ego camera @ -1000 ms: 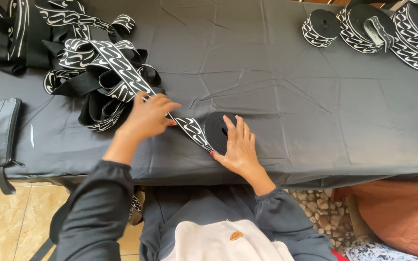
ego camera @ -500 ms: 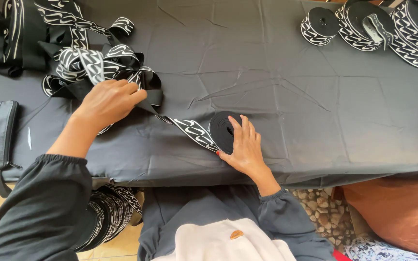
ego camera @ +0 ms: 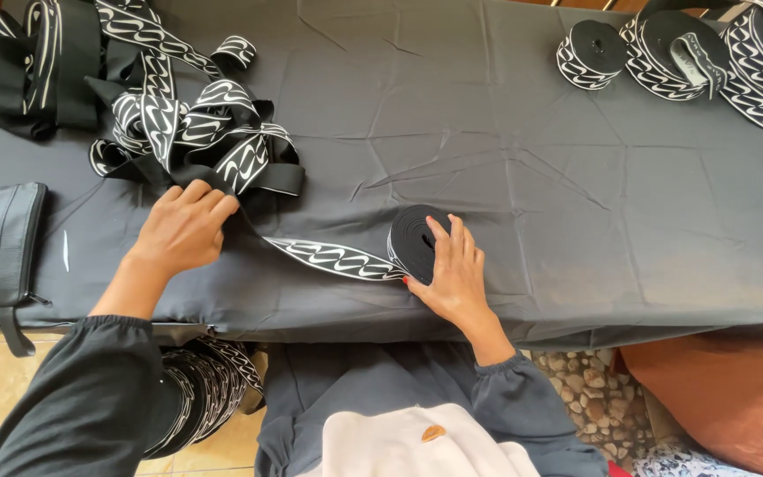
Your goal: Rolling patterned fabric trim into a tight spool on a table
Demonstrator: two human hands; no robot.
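The left hand has drawn back toward eight o'clock from the tangled ribbon pile, now pinching the patterned strip pulled taut from the roll.

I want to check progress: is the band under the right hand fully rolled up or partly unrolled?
Partly unrolled. The right hand rests on a small black roll, while a flat patterned stretch runs from it to the left hand.

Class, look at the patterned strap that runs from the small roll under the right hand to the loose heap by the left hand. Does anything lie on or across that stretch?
Nothing visible does. The black-and-white patterned strap lies flat on the dark tablecloth from the small black roll under the right hand to the left hand at the loose tangled heap.
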